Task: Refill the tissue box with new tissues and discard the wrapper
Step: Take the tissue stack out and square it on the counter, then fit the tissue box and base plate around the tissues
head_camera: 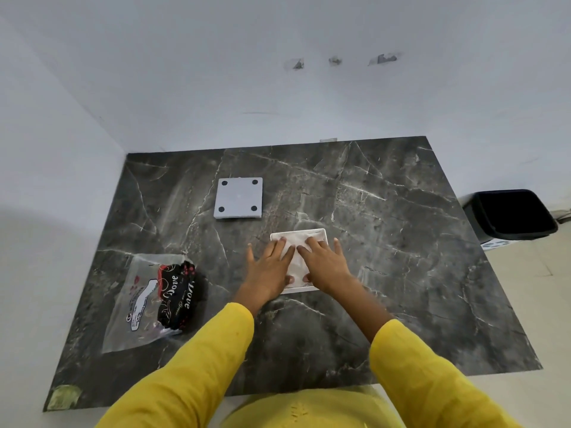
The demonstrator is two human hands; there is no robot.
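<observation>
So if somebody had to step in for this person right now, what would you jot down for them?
Left hand and right hand: both flat, pressing the tissues down into the open white tissue box.
Box base panel: off, lying further back on the table.
Wrapper: empty, on the table at left.
Bin: on the floor at right.
Done: tissues in.
Left: refit the panel, bin the wrapper.

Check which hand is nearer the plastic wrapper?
Left. The left hand presses the tissues closer to the plastic wrapper; the right hand lies farther right.
</observation>
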